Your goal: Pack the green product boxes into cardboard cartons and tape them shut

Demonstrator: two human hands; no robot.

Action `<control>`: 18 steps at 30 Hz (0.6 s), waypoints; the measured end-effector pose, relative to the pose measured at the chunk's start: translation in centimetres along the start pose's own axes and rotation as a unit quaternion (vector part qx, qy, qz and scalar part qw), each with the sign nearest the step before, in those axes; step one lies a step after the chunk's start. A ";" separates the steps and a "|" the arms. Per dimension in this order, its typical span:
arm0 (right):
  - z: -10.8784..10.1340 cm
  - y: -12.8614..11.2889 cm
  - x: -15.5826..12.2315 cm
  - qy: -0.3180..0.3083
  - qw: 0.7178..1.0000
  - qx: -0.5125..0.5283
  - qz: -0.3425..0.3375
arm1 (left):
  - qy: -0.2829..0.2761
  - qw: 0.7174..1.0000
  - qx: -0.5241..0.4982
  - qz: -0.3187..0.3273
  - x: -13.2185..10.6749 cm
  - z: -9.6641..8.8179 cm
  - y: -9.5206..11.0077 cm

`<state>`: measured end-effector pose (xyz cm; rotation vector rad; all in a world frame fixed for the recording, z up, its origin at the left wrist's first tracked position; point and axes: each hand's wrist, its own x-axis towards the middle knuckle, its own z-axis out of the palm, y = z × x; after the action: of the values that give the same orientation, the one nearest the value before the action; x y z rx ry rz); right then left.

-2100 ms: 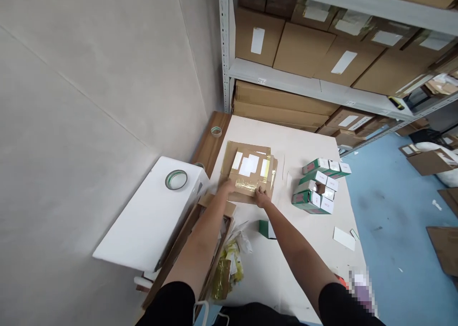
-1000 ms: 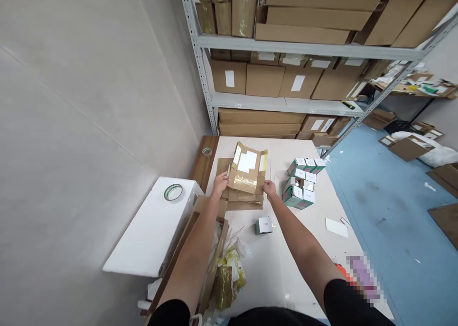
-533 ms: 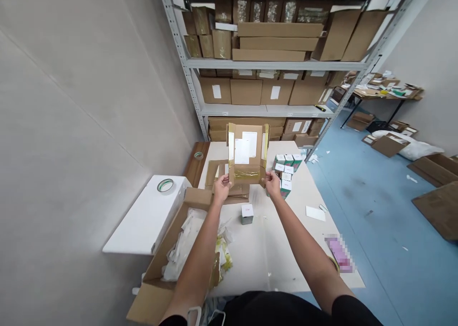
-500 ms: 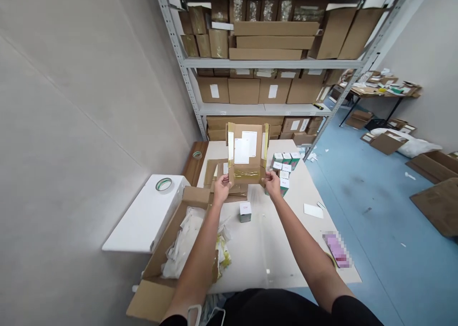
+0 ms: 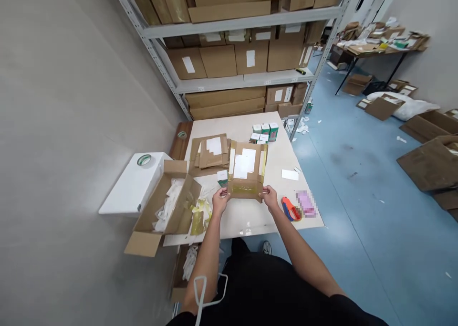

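My left hand (image 5: 221, 202) and my right hand (image 5: 269, 196) grip the two near corners of a flattened cardboard box (image 5: 256, 174). White labels (image 5: 244, 163) and strips of yellowish tape show on its face. It is held over the table (image 5: 236, 221). Just left of it stands a small white and green box (image 5: 222, 176), partly hidden. Behind that lies a stack of flattened cardboard (image 5: 213, 155). Several similar small boxes (image 5: 265, 129) are grouped beyond the held cardboard, some of them hidden by it.
An open carton (image 5: 171, 204) with white scraps sits at the left, beside crumpled tape (image 5: 199, 217). Tape rolls lie on a white surface (image 5: 123, 192) and a brown one (image 5: 181, 147). An orange and blue tool (image 5: 291, 209) is at the right. Shelving (image 5: 229, 80) stands behind.
My view has tilted down and shifted. Both hands have brought the cardboard closer to me and lower, holding it flatter. The orange and blue tool now shows.
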<state>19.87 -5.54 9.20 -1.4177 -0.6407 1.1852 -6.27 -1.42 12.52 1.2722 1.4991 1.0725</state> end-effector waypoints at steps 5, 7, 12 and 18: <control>-2.1 5.2 -2.1 -0.026 0.987 -0.099 0.127 | 0.045 0.987 0.137 -0.068 -4.9 0.3 -1.6; -2.6 6.4 -2.7 -0.013 0.977 -0.144 0.159 | 0.061 0.970 0.210 -0.105 -6.3 1.0 -1.9; -2.5 8.3 -4.7 -0.109 0.971 -0.192 0.088 | 0.079 0.959 0.224 -0.156 -8.2 4.9 -2.2; -1.0 8.3 -7.3 -0.152 0.957 -0.223 -0.106 | 0.040 0.979 0.160 -0.124 -7.9 9.4 -1.5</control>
<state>16.27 -14.34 3.44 -1.4950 -1.3101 1.1376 3.23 -8.71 9.39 1.2245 1.8921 0.7476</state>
